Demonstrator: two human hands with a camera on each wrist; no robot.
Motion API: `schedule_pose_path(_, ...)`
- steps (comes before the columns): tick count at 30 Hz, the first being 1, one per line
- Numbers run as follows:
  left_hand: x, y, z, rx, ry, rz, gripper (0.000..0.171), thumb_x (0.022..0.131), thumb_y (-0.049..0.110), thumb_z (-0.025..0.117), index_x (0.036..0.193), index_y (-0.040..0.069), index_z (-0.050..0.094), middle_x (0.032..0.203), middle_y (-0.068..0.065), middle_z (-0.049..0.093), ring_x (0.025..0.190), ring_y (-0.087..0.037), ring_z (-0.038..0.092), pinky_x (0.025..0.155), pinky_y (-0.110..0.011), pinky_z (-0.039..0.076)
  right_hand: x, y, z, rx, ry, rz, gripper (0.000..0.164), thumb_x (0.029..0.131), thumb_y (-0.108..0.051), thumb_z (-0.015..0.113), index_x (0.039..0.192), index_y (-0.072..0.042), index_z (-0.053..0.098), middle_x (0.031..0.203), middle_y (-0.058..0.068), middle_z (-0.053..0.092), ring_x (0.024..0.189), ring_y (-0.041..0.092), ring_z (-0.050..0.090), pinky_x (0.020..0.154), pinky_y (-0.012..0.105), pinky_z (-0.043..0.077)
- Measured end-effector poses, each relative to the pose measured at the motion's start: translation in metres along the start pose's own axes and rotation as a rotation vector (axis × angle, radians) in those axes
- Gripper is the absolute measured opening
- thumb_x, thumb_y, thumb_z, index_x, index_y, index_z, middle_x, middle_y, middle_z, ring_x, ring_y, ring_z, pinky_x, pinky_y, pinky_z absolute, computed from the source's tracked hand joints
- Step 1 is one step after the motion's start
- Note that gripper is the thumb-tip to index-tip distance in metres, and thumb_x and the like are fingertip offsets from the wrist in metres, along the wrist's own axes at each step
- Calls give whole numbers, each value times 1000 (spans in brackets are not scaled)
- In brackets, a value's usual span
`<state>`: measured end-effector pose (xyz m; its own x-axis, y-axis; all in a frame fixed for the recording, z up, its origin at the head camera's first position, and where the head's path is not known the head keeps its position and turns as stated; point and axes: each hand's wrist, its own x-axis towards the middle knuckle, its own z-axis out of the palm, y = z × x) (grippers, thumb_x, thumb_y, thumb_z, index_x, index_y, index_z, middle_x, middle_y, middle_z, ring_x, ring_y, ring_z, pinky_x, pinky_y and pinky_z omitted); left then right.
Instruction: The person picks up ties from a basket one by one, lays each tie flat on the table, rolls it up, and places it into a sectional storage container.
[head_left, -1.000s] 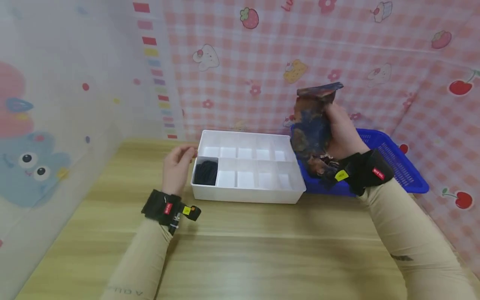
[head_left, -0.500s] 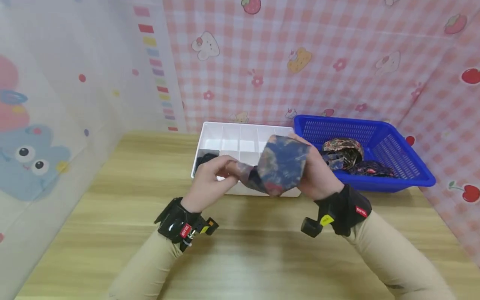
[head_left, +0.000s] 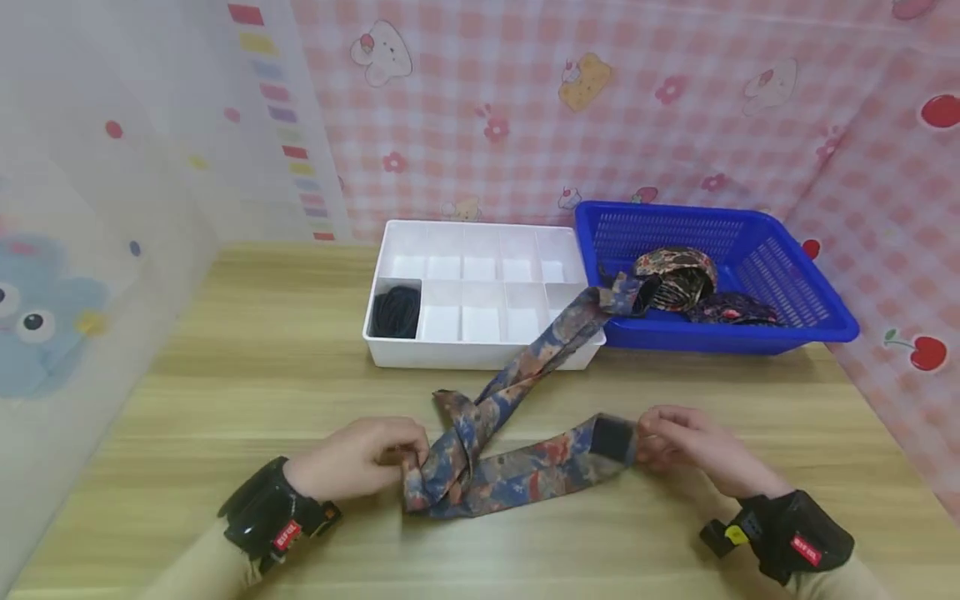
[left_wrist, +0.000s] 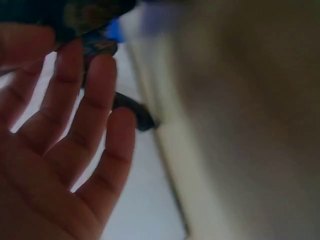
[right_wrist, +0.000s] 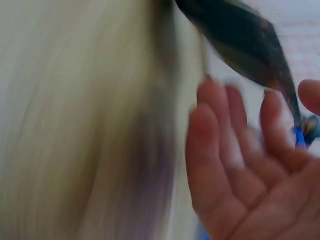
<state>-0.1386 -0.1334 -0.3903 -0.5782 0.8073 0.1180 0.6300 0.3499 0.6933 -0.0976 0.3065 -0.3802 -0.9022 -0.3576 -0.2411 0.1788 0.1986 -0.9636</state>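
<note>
A long patterned necktie (head_left: 555,454) in blue, brown and red lies loosely twisted across the front of the table. My left hand (head_left: 367,454) pinches its folded left part between thumb and fingers; in the left wrist view the other fingers (left_wrist: 100,95) spread below the cloth. At the end with a black patch, my right hand (head_left: 697,446) holds the tie at its fingertips, and the strip runs between the two hands. Its other stretch slants up over the white divided box (head_left: 480,356) to the rim of the blue basket (head_left: 705,339).
In the box's front left compartment sits a coiled dark bundle (head_left: 396,312). Inside the basket lie a rolled patterned strip (head_left: 678,267) and a dark floral bundle (head_left: 731,308). A pink checked cloth (head_left: 465,125) covers the back wall.
The necktie has come out of the basket in the right hand and been drawn down onto the table front. The left hand has moved from beside the box to take hold of it.
</note>
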Motion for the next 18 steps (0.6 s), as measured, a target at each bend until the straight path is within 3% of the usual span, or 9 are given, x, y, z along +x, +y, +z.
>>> schedule_pose_path(2,-7,-2,6,11,-40,-34,34,75,-8,60,88,23,60,83,14,52,76,-7,51,68,-25,47,4,1,3,-161,93,9,31,103,-20,46,113,7,57,103,13,66,89,20,65,78,34,54)
schedule_pose_path(4,-11,-2,9,29,-50,-60,34,75,-7,61,88,25,59,83,15,50,75,-6,50,67,-24,45,11,-1,10,-222,154,4,37,102,-20,48,116,13,55,107,20,64,91,20,64,79,32,53)
schedule_pose_path(7,-11,0,13,44,-48,-52,32,77,-4,62,90,25,59,85,15,52,77,-5,50,69,-24,46,29,-6,24,-223,116,-1,40,102,-19,48,120,16,53,113,25,63,95,21,63,81,31,52)
schedule_pose_path(11,-8,5,17,31,-61,-19,29,83,-3,61,93,23,62,91,14,56,82,-5,53,75,-25,48,57,-9,43,-249,28,0,43,100,-22,52,124,14,53,113,22,63,92,23,63,76,31,53)
schedule_pose_path(14,-10,7,18,21,-73,-30,29,85,-3,58,96,23,64,96,14,59,87,-4,56,80,-26,49,69,-12,49,-264,66,-20,41,100,-21,53,123,12,54,109,21,64,87,24,65,71,32,54)
schedule_pose_path(18,-20,6,19,-29,-81,-70,26,96,5,51,102,25,67,101,15,61,93,-4,57,86,-29,49,70,-12,51,-164,161,-33,39,100,-22,53,120,11,49,111,26,61,79,21,63,66,32,54)
